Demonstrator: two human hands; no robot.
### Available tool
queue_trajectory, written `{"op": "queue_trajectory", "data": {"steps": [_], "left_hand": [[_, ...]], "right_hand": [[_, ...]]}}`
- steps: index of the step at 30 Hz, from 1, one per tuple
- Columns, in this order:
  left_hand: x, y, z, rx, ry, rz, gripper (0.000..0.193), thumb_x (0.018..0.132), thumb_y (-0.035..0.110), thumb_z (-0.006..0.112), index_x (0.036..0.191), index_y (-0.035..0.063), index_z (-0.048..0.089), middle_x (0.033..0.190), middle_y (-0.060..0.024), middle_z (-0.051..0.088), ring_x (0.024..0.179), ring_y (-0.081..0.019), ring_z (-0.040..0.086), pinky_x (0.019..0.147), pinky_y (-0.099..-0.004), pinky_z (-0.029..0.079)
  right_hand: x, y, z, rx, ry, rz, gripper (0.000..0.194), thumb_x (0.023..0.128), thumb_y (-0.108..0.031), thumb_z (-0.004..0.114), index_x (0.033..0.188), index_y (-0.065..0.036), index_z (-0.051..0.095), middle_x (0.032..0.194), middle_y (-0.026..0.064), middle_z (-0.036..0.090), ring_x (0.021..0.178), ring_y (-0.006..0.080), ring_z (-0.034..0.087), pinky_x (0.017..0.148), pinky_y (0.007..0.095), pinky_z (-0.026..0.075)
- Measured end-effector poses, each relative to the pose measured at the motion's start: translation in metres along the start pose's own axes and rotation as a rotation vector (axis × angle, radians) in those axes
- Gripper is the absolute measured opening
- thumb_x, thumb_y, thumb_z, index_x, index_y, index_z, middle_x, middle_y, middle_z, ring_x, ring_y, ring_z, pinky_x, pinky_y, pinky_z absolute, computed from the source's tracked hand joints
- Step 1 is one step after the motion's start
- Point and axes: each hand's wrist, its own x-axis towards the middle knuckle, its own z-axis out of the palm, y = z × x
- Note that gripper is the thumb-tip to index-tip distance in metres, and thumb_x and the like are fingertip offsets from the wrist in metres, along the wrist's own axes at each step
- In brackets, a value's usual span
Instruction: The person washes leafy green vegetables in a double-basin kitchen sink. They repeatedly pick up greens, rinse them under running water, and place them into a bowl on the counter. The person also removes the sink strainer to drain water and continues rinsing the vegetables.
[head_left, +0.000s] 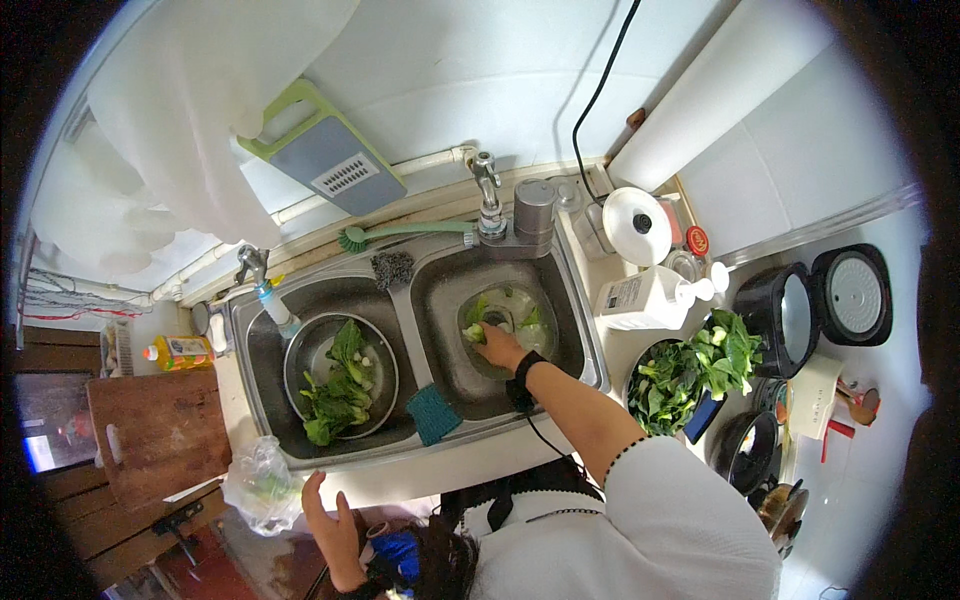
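Observation:
My right hand (501, 348) reaches into the right basin (442, 382) of the steel double sink, pinching a pale-green vegetable piece (474, 333) at the fingertips. Around it, loose green leaves (531, 316) lie in shallow water over the drain. In the left basin (259, 375), a round metal bowl (388, 352) holds leafy greens (341, 397) with pale stems. My left hand (334, 529) hangs in front of the counter with its fingers apart and nothing in them. Beside those fingers, a clear plastic bag (262, 491) sits at the counter's front edge, something green showing through.
A teal cloth (433, 415) and a steel scourer (392, 268) lie on the sink divider. Taps (487, 187) and a green brush (405, 229) line the back. Greens (664, 386), a white pump bottle (637, 300) and an open black cooker (780, 319) stand right; a wooden board (161, 435) lies left.

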Motion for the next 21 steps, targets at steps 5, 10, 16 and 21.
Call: {"op": "queue_trajectory", "data": {"steps": [5,10,16,21], "left_hand": [[0.001,-0.002,0.0,-0.021,0.006,0.047,0.04,0.092,0.001,0.058,0.132,0.0008,0.054,0.135,-0.0179,0.056,0.128,-0.0351,0.05,0.109,-0.0449,0.037],[-0.003,-0.004,0.001,-0.017,-0.002,0.057,0.039,0.094,0.005,0.058,0.133,0.0041,0.055,0.137,-0.0143,0.056,0.13,-0.0314,0.05,0.108,-0.0461,0.038],[-0.009,-0.003,0.0,-0.053,0.007,0.029,0.04,0.09,0.001,0.058,0.131,-0.0002,0.055,0.134,-0.0191,0.056,0.127,-0.0353,0.05,0.109,-0.0436,0.037],[-0.017,-0.004,-0.003,-0.059,0.026,-0.005,0.04,0.09,0.0,0.057,0.13,-0.0007,0.055,0.134,-0.0192,0.055,0.127,-0.0358,0.05,0.109,-0.0437,0.037]], "right_hand": [[-0.027,-0.018,-0.04,0.533,0.285,-0.143,0.039,0.095,-0.026,0.066,0.128,-0.008,0.053,0.122,0.0115,0.063,0.115,0.0286,0.058,0.1,0.041,0.044],[-0.053,-0.03,-0.084,1.031,0.478,-0.302,0.016,0.099,-0.013,0.061,0.114,-0.01,0.056,0.117,0.0041,0.065,0.109,0.015,0.058,0.099,0.0308,0.043],[-0.07,-0.022,-0.102,1.025,0.549,-0.281,0.013,0.101,-0.01,0.058,0.113,-0.009,0.053,0.108,0.0033,0.066,0.11,0.0163,0.06,0.101,0.0313,0.042],[-0.064,-0.016,-0.096,0.964,0.589,-0.241,0.014,0.1,-0.01,0.059,0.113,-0.009,0.052,0.102,0.0021,0.064,0.104,0.016,0.061,0.096,0.0322,0.044]]}}
